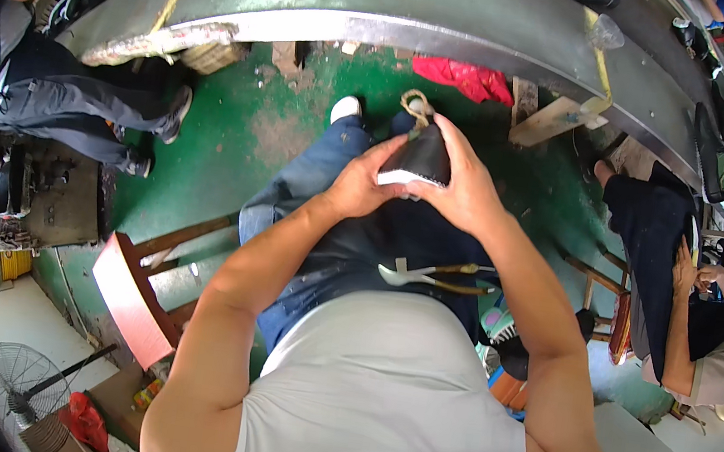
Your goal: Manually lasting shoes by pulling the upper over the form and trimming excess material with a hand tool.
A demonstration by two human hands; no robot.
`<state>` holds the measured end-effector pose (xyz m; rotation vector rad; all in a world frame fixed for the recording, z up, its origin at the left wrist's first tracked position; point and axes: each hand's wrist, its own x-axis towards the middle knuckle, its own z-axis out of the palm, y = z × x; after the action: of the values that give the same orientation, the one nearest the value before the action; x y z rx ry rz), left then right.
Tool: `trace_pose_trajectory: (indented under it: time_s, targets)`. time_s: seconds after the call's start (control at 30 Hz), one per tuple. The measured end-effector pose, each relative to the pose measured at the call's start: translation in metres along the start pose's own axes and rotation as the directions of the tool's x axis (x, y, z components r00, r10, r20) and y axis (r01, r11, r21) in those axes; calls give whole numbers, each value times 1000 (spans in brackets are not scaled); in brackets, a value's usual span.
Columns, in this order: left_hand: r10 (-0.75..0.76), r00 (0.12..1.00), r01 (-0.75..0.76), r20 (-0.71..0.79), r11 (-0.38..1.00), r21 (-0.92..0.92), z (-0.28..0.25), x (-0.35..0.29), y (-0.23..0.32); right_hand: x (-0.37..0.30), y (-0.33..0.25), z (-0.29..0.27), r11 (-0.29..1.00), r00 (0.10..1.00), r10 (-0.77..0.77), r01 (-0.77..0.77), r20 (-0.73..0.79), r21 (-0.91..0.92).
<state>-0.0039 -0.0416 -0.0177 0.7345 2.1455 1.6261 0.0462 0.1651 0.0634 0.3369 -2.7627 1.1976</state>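
Note:
Out in front of me, above my knees, I hold a dark shoe [416, 154] with a white edge along its near side. My left hand [363, 176] is closed round its left side, and my right hand [468, 181] grips the right side with fingers bent over it. A loop of tan cord [415, 102] shows at the far end of the shoe. Across my lap lie metal hand tools [410, 276] with brownish handles; their exact kind is hard to make out. The underside of the shoe is hidden.
A long metal bench [342, 27] runs across the far side. Beneath it lie a red cloth [464, 78] and a wooden support [545, 122]. People sit at left [78, 93] and right [654, 228]. A wooden chair [137, 302] and fan [19, 400] stand to my left.

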Motion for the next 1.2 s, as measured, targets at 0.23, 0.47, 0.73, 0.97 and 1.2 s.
trace_pose_trajectory:
  time_s: [0.23, 0.47, 0.73, 0.97, 1.2]
  targets:
    - [-113, 992, 114, -60, 993, 12, -12, 23, 53, -148, 17, -7, 978, 848, 124, -17, 515, -207]
    - [24, 926, -109, -376, 972, -209, -16, 31, 63, -146, 22, -34, 954, 828, 204, -287, 522, 83]
    - [327, 845, -244, -423, 940, 237, -26, 3, 72, -172, 42, -25, 224, 682, 556, -674, 476, 704]
    - [-276, 946, 299, -168, 945, 132, 17, -36, -4, -130, 5, -21, 840, 866, 389, -473, 314, 265]
    - [-378, 829, 538, 412, 739, -406, 2, -32, 33, -96, 7, -25, 940, 813, 299, -342, 499, -7]
